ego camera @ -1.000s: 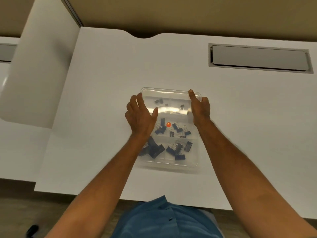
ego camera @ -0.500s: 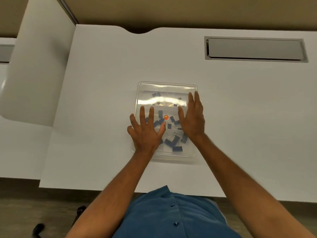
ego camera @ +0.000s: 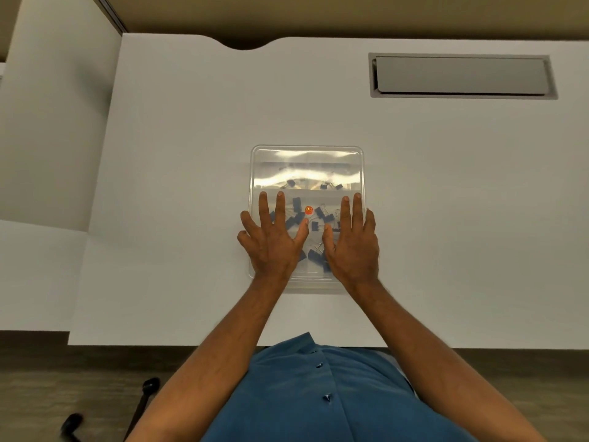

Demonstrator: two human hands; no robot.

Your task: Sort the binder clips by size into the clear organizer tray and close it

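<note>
The clear organizer tray [ego camera: 306, 154] lies in the middle of the white table with its transparent lid down over it. Dark binder clips [ego camera: 296, 205] show through the lid, small ones in the far compartment, bigger ones toward me. A small orange dot [ego camera: 308, 210] glows at the tray's centre. My left hand [ego camera: 274, 237] lies flat on the lid's near left part, fingers straight and spread. My right hand [ego camera: 352, 240] lies flat on the near right part, fingers straight. Both palms cover the nearest compartment.
A grey recessed cable flap [ego camera: 462, 76] sits in the table at the far right. A white partition panel [ego camera: 54, 106] stands at the left. The table's near edge [ego camera: 159, 344] runs just in front of my blue shirt. Chair base parts [ego camera: 146, 387] show on the floor.
Both hands slid from the tray's far edge toward me across the lid and now lie flat on its near half. The lid stays down.
</note>
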